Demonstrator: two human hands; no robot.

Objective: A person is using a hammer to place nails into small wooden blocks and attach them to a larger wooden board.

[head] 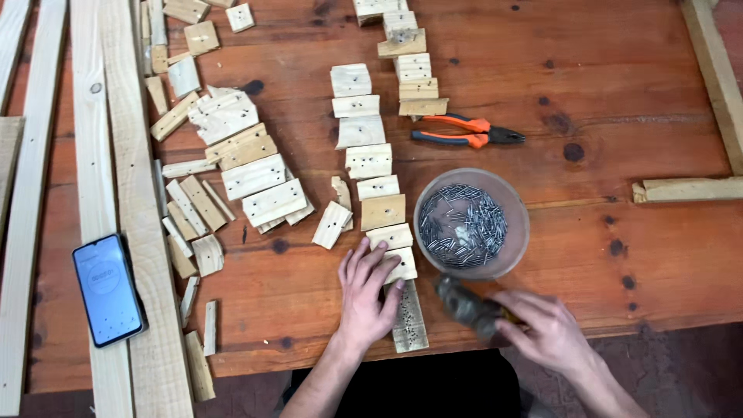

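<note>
One by one, left to right, logged the items on the bench (619, 77). Found long pale planks (97, 155) along the left edge, with a phone (108, 289) lying screen-up across them. Noted beside these a loose heap of blocks (232, 166), small pale offcuts, some drilled, overlapping at mixed angles.

Recorded at centre a column of blocks (370, 161) laid end to end toward the near edge, and a shorter second column (412, 70) just to its right at the far side. Found the left hand (365, 298) at the near end of the main column: grip flat and open, fingers spread, closed on nothing, pressing down on the end block (404, 267). Noted a perforated strip (410, 321) just below that block, touching the hand's thumb side.

Logged orange-handled pliers (464, 131) lying apart, then a round bowl (520, 213) of nails (463, 227) just right of the column. Found the right hand (546, 329) near the bench edge, grip wrapped around a dark tool (464, 306), too blurred to identify. Saw a short lath (689, 190) at far right.

Judged progress as partial: columns set in order, the heap at left not yet laid out, the bowl well stocked.
</note>
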